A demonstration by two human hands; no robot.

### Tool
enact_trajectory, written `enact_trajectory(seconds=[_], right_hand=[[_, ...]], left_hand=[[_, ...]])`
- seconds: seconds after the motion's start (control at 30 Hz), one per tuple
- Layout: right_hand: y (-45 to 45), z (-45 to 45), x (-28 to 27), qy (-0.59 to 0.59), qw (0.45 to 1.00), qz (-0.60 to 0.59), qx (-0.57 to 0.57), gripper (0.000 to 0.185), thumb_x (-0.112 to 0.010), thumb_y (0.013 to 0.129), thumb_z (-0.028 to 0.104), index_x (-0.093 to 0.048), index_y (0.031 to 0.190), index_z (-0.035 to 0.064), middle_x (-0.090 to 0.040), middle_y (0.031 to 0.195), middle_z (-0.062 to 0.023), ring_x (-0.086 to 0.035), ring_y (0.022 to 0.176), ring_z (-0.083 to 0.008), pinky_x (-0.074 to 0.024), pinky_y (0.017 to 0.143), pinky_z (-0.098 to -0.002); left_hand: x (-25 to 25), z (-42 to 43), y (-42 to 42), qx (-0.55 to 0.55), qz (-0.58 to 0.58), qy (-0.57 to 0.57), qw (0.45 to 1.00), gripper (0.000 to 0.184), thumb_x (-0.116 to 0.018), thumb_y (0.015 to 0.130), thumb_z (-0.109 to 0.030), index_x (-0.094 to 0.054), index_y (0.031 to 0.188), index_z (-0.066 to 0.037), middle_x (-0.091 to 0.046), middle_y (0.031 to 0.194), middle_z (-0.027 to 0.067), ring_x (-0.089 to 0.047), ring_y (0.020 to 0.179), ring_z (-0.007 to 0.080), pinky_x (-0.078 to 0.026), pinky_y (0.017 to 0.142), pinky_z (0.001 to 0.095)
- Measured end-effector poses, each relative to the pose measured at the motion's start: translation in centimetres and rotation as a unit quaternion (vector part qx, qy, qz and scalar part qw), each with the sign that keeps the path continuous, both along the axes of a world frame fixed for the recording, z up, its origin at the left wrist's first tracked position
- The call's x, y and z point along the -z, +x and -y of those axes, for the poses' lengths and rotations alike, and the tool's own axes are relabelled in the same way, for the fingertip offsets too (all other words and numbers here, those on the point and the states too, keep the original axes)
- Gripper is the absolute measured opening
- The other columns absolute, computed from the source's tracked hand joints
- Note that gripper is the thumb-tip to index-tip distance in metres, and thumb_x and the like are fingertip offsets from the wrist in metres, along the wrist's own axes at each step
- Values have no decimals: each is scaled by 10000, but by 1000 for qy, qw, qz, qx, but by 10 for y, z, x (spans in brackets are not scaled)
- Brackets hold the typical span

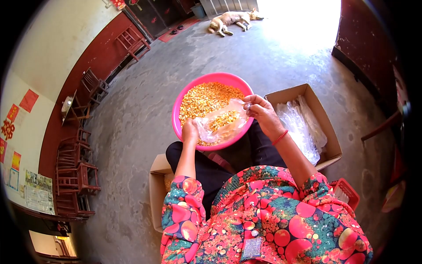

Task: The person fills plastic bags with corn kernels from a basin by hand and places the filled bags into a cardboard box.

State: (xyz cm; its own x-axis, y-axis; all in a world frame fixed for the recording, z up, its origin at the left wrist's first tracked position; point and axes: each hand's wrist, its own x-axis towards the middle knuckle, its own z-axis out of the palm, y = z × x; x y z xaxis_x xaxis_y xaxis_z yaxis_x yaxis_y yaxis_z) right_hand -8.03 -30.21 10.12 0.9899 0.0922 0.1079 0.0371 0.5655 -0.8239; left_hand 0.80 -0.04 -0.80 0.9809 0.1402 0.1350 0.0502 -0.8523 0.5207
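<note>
A pink basin (176, 115) full of loose yellow corn kernels (206, 94) rests in front of my knees. Over its near side a clear plastic bag (233, 130) is stretched, with some kernels inside. My left hand (190, 131) grips the bag's left edge, fingers wrapped on it. On the other side my right hand (262, 113), with a red bracelet at the wrist, pinches the bag's upper right edge between thumb and fingers. The lower part of the bag lies against the kernels and the basin's near rim.
To my right an open cardboard box (330, 132) holds clear plastic bags (299, 127). A red basket (347, 192) stands behind it. Another cardboard box (157, 189) with kernels is at my left. Wooden chairs (70, 176) line the left wall; a dog (233, 21) lies ahead.
</note>
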Motion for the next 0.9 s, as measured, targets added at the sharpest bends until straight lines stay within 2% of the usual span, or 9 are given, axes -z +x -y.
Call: enact_trajectory(seconds=[0.1, 0.17, 0.2, 0.33, 0.53, 0.67, 0.77, 0.8, 0.9], right_hand=[[0, 1, 1, 0, 1000, -2, -4, 198, -429, 786, 13, -556, 935, 44, -557, 761, 1, -499, 640, -57, -422, 647, -197], [0, 1, 1, -1, 1000, -4, -5, 200, -427, 787, 12, -556, 936, 43, -556, 762, 0, -498, 639, -58, -422, 647, -197], [0, 1, 2, 1, 1000, -5, -6, 200, -427, 787, 12, -555, 937, 41, -554, 761, -2, -498, 638, -58, -423, 645, -198], [-1, -1, 1, 11, 1000, -19, -1, 181, -442, 791, 27, -572, 915, 54, -560, 742, 3, -488, 617, -48, -403, 626, -182], [2, -4, 4, 13, 1000, -20, -6, 179, -443, 790, 24, -573, 911, 52, -562, 744, 0, -489, 614, -46, -406, 624, -181], [2, -1, 1, 11, 1000, -21, 0, 201, -432, 782, 11, -556, 937, 39, -552, 759, -6, -502, 632, -63, -432, 644, -204], [3, 1, -1, 12, 1000, -13, 2, 206, -428, 781, 7, -557, 938, 41, -555, 761, -3, -508, 639, -62, -434, 650, -205], [3, 2, 0, 13, 1000, -13, 1, 210, -425, 780, 4, -557, 938, 42, -556, 762, -2, -509, 641, -62, -435, 651, -205], [3, 2, 2, 17, 1000, -16, 1, 216, -420, 778, -1, -556, 940, 44, -557, 766, 0, -509, 642, -61, -435, 650, -205]], left_hand=[[-4, -1, 7, -47, 70, -59, 995, 255, -458, 808, -234, -560, 760, -5, -609, 703, 136, -582, 686, 292, -424, 624, 413], [-14, 0, 9, -116, 16, -249, 961, 265, -453, 820, -226, -542, 702, -5, -550, 566, 103, -535, 519, 224, -401, 499, 378], [-18, 0, 7, -125, -8, -365, 923, 274, -447, 833, -220, -504, 642, -32, -428, 474, 20, -399, 378, 121, -304, 352, 294], [-56, 21, 0, -35, -80, -546, 833, 237, -449, 870, -272, -464, 713, -95, -292, 477, -70, -224, 334, 20, -164, 296, 183], [-111, 84, -14, 127, -231, -465, 845, 261, -461, 874, -289, -468, 701, -93, -333, 493, -63, -271, 352, 22, -187, 301, 182], [-110, 111, -18, 173, -224, -396, 874, 266, -457, 880, -290, -493, 713, -86, -365, 518, -54, -275, 366, 19, -205, 307, 188], [-100, 118, -17, 225, -223, -372, 873, 303, -445, 887, -309, -580, 826, -45, -526, 643, -1, -446, 496, 46, -372, 445, 183], [-93, 115, -13, 267, -203, -343, 877, 324, -443, 887, -307, -603, 886, -25, -592, 755, 45, -537, 633, 92, -447, 584, 225], [-89, 115, -17, 260, -178, -345, 884, 315, -445, 890, -281, -601, 912, -8, -606, 781, 49, -566, 690, 130, -465, 663, 263]])
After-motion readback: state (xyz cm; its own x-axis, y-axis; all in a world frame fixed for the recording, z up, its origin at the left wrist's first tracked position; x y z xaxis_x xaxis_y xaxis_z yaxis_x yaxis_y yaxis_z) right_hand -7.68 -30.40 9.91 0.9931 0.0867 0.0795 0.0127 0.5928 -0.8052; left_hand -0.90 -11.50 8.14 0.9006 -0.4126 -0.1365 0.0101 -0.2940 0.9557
